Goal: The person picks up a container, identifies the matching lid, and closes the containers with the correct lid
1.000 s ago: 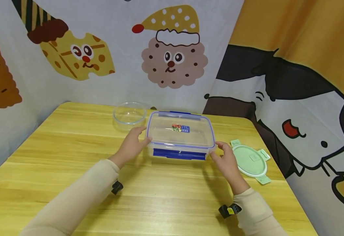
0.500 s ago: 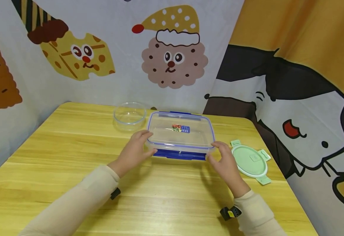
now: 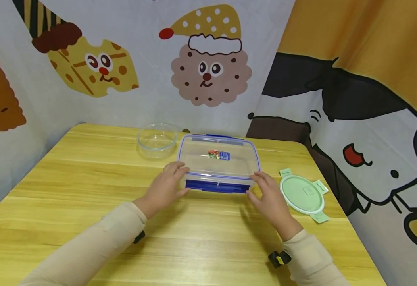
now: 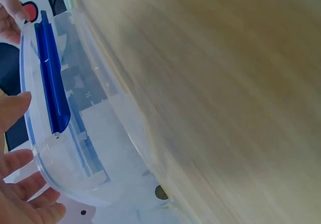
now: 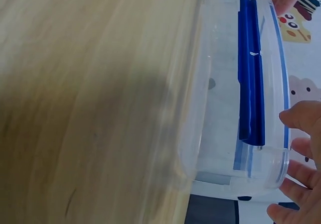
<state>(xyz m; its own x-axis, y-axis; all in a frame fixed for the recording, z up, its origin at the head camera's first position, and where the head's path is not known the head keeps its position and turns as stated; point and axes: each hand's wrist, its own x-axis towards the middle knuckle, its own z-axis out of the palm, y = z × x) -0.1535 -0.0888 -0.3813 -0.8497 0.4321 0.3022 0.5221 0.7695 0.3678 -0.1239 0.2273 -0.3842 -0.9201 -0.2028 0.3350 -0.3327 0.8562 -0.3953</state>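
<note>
Loosely spread, the left hand [image 3: 162,188] touches the near left corner of a clear food container [image 3: 217,165], and the right hand [image 3: 271,200] touches its near right corner; both have relaxed fingers, though whether the thumbs press on its blue clip [image 3: 215,186] is hard to tell. On the container's near side, beige sleeves [image 3: 97,238] reach over a wood-grain table [image 3: 208,242], a black wrist device [image 3: 279,259] by the right cuff. The container sits on the tabletop, clip toward the person, its blue-rimmed cover on, with a colored label [image 3: 219,155]. Right of the container lies a pale green lid [image 3: 301,195] with tabs. Just left of its far left corner stands a clear round bowl [image 3: 156,143]. Behind the container hangs a backdrop [image 3: 151,87] printed with a cheese and a hatted cookie.
</note>
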